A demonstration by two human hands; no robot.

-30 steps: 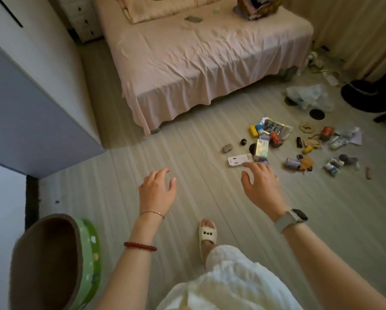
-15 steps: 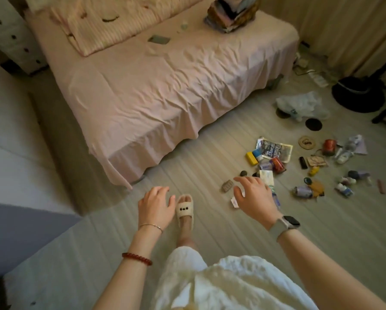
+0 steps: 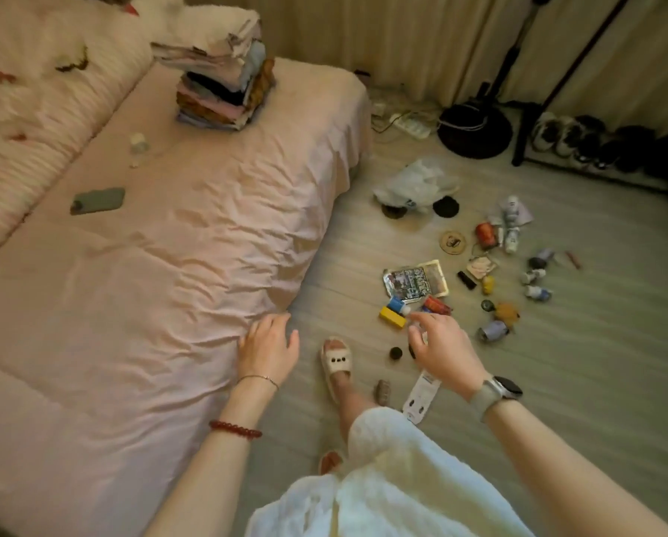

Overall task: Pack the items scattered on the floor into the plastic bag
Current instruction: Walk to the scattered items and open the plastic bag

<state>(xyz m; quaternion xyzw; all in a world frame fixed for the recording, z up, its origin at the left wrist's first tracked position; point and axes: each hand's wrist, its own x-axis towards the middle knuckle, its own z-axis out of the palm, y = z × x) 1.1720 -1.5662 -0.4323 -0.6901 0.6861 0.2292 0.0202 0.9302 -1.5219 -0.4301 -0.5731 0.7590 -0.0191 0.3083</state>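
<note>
A crumpled clear plastic bag [image 3: 417,184] lies on the floor near the bed's far corner. Small items are scattered on the floor to the right: a printed foil packet [image 3: 413,282], a yellow block [image 3: 392,317], an orange can [image 3: 485,234], a white card [image 3: 421,397], a small black cap [image 3: 395,353] and several little bottles. My right hand [image 3: 442,350] hovers open above the items beside the yellow block, holding nothing. My left hand [image 3: 268,344] is open with fingers spread, at the bed's edge.
A bed with a pink sheet [image 3: 169,265] fills the left side, with a phone [image 3: 98,200] and folded clothes [image 3: 220,91] on it. A black fan base [image 3: 475,129], a power strip and a shoe rack [image 3: 595,149] stand at the far right. My slippered foot [image 3: 336,362] is between my hands.
I have walked forward and turned right, so the scattered items and the bed are closer. Both hands stay open and empty, the right one now over the items.
</note>
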